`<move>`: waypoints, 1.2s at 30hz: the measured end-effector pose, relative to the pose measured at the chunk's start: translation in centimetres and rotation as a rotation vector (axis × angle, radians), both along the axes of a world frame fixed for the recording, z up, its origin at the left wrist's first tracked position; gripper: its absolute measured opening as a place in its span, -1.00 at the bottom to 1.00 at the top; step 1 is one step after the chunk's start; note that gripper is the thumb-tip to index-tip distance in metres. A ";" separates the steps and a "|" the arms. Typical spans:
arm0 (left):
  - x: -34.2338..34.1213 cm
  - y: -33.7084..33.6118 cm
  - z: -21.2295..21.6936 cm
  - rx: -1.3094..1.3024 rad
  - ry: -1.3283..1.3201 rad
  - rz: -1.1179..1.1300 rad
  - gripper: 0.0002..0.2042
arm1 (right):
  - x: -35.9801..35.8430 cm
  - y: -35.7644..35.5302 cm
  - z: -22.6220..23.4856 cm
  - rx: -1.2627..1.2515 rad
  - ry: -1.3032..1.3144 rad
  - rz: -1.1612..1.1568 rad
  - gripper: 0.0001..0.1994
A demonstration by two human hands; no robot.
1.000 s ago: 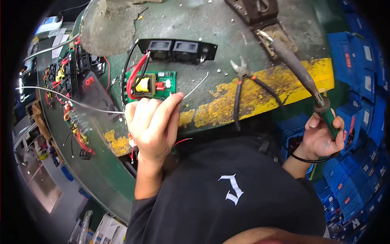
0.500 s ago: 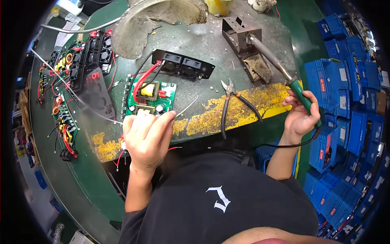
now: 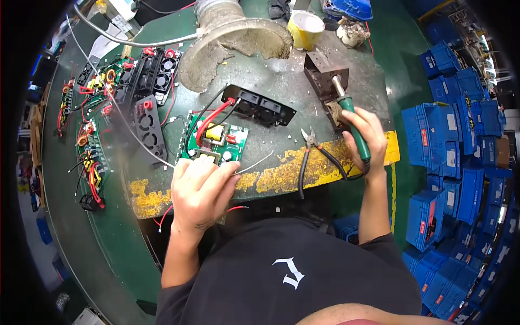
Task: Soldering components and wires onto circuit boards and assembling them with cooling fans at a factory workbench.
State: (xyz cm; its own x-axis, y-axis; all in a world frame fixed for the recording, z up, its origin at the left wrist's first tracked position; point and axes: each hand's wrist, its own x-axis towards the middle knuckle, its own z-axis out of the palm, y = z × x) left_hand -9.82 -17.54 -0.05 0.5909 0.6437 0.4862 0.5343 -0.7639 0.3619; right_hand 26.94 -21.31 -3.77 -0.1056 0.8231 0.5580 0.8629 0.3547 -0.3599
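Note:
My left hand (image 3: 197, 189) is closed on a thin strand of solder wire (image 3: 254, 167), whose free end sticks out to the right. It rests over the near edge of a green circuit board (image 3: 238, 136). Red and black leads join that board to a black panel with two fans (image 3: 260, 106). My right hand (image 3: 368, 138) grips the green handle of a soldering iron (image 3: 355, 125). The iron's metal barrel goes into the hole of a brown metal stand (image 3: 326, 73), which hides its tip. Between my hands lie open pliers (image 3: 310, 154) with dark handles.
More fan panels (image 3: 147, 124) and wired boards (image 3: 93, 157) lie at the left. A crusted grey fume hood (image 3: 235, 43) stands at the back, with a yellow-stained cup (image 3: 304, 30) beside it. Blue bins (image 3: 428, 132) are stacked at the right, past the worn yellow table edge (image 3: 281, 176).
My right hand has moved left and forward, and the iron's barrel sits deeper in the stand. My left hand keeps its hold on the solder wire. The whole view has shifted slightly.

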 end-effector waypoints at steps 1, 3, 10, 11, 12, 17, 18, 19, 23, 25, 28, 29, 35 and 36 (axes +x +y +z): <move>-0.3 0.1 0.3 -0.039 0.023 -0.023 -0.74 | 0.1 0.0 0.6 -0.014 -0.051 -0.004 -0.54; -0.3 0.7 0.8 -0.107 0.024 -0.069 -0.72 | 0.9 -0.4 1.2 -0.031 -0.112 -0.073 -0.38; -1.2 2.6 0.9 -0.209 0.024 0.180 -0.72 | 1.5 -5.7 2.6 -0.025 0.057 -0.429 -0.55; -1.5 3.1 1.1 -0.228 0.035 0.236 -0.72 | 0.4 -6.1 3.4 0.063 0.044 -0.436 -0.60; -1.7 3.8 1.4 -0.175 0.107 0.238 -0.71 | -0.5 -7.3 3.6 0.108 0.074 -0.420 -0.65; 1.8 7.9 3.6 0.102 0.240 -0.130 -0.66 | -9.5 -7.3 3.9 -0.343 0.025 -0.251 -0.38; 3.4 8.6 4.3 0.131 0.282 -0.220 -0.65 | -10.4 -7.0 2.7 -0.417 -0.063 -0.325 -0.26; 5.0 9.2 5.1 0.161 0.321 -0.311 -0.63 | -11.0 -6.9 1.8 -0.490 -0.152 -0.397 -0.14; 8.6 13.5 2.5 0.184 0.361 -0.442 -0.58 | -12.0 -6.8 0.6 -0.561 -0.214 -0.433 0.00; 9.0 15.0 0.9 -0.076 0.478 -0.500 -0.55 | -12.0 -6.7 0.7 -0.535 -0.188 -0.436 -0.01; 9.1 15.2 0.9 -0.082 0.585 -0.505 -0.61 | -11.9 -6.4 1.7 -0.579 -0.092 -0.414 -0.13; 9.1 15.1 0.9 -0.088 0.649 -0.508 -0.63 | -11.9 -6.5 1.9 -0.590 -0.048 -0.401 -0.21; 9.0 13.5 0.7 -0.074 0.600 -0.503 -0.68 | -9.6 -7.0 3.6 -0.857 0.499 -0.073 -0.31; 9.1 13.3 0.3 -0.100 0.577 -0.477 -0.67 | -9.4 -6.7 3.1 -0.868 0.506 -0.079 -0.31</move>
State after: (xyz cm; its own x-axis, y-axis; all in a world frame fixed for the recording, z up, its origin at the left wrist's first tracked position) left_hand -0.72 -4.21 0.29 0.9598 0.2789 -0.0323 0.2795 -0.9380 0.2049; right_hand 17.54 -27.98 -0.68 0.0499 0.9604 -0.2740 0.5470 -0.2559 -0.7971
